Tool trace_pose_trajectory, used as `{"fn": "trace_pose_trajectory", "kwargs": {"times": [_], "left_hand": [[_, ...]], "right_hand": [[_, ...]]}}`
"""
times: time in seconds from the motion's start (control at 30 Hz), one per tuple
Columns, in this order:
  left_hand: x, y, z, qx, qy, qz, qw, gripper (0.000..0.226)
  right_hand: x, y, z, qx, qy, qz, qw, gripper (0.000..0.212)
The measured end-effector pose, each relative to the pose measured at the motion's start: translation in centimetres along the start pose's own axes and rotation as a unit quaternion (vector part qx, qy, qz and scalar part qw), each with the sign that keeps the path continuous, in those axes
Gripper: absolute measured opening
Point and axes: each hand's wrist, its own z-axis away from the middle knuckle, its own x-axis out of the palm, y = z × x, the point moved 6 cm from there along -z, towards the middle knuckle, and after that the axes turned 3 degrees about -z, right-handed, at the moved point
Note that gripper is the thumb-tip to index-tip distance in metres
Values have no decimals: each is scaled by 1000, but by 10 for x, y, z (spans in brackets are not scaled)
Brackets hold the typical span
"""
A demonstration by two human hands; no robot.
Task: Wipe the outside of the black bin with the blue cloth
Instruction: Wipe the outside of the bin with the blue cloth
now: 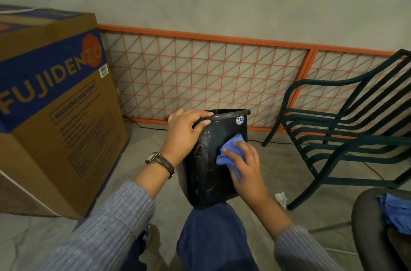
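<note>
The black bin [206, 173] stands tilted on my knee in the middle of the view, its open top pointing away from me. A round price sticker sits near its rim. My left hand [184, 133] grips the bin's rim at the upper left, thumb over the edge. My right hand [244, 166] presses the crumpled blue cloth [231, 150] against the bin's near side, fingers spread over the cloth. Faint wipe streaks show on the bin's wall.
A large cardboard washing machine box [55, 104] stands at the left. A dark green slatted chair [347, 133] is at the right, before an orange metal grille [200, 75] leaning on the wall. A crumpled white tissue [281, 198] lies on the floor. Another blue cloth [395, 213] rests on a dark seat at the lower right.
</note>
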Motion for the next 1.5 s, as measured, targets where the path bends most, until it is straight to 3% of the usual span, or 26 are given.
{"fn": "trace_pose_trajectory", "kwargs": {"times": [0.1,0.3,0.5,0.57,0.7,0.77,0.9,1.1,1.3,1.5], "left_hand": [[2,2,-1,3,2,-12,1000,20],[0,-9,-2,0,4,-9,1000,19],[3,-3,-5,0,-7,15,1000,17],[5,-3,-7,-2,-10,9,1000,17],[5,-7,-8,2,-20,15,1000,18],[4,-6,-8,3,-24,21,999,19],[4,0,-8,3,-22,23,999,19],[3,-6,-7,6,-33,20,999,22],[3,-6,-7,-5,-30,18,999,23],[5,-5,-9,-4,-47,12,999,23]], "right_hand": [[5,-16,-10,98,99,-59,989,47],[16,-9,8,-33,-14,-60,998,59],[5,-2,-23,135,174,-158,963,40],[13,-19,-31,109,133,-156,973,45],[23,-24,-16,-48,9,-76,996,54],[18,-10,-13,-34,27,-68,997,51],[17,-15,-28,86,111,-129,982,43],[25,-33,-25,-86,-10,-92,992,46],[20,-25,-32,-6,74,-123,990,41],[22,-24,-21,-118,-61,-73,988,47]]}}
